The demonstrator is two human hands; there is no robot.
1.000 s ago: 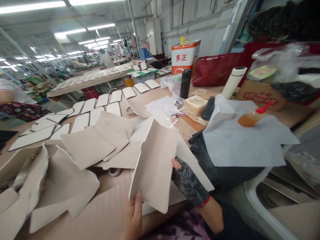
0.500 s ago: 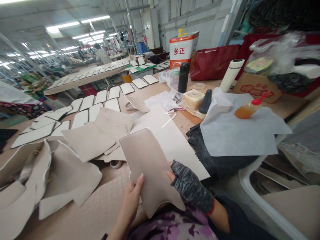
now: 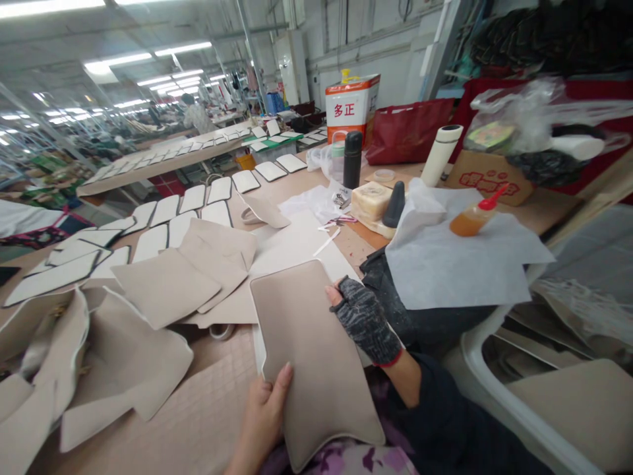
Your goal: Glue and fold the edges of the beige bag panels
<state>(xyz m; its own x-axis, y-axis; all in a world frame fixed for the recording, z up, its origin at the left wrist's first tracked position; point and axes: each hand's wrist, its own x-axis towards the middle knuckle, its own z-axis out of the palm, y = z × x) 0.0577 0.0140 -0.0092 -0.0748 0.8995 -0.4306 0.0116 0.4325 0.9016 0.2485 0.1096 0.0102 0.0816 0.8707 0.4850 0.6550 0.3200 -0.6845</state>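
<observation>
Between my hands is a beige leather-like panel (image 3: 311,356) with rounded corners and a notched lower edge, tilted over my lap. Bare, my left hand (image 3: 267,409) grips its left edge, thumb on top and fingers underneath. My right hand (image 3: 363,320), in a dark grey fingerless knit glove with a red cuff, pinches the right edge; its fingertips beneath are hidden. Just beyond the panel lies a white sheet (image 3: 281,244). Loose beige pieces (image 3: 168,284) overlap to the left of it, with a roll of tape (image 3: 221,331) partly under them.
Rows of white dark-edged panels (image 3: 151,243) cover the table's far left. Folded beige pieces (image 3: 133,349) sit at near left. At right are a black bottle (image 3: 352,161), a yellowish block (image 3: 370,201), a bottle of amber liquid (image 3: 469,221) on white paper, and a white chair (image 3: 487,369).
The panel has shifted slightly right and turned flatter toward me. My right hand has moved up its right edge, and my left hand keeps its hold. The view has swung a little right.
</observation>
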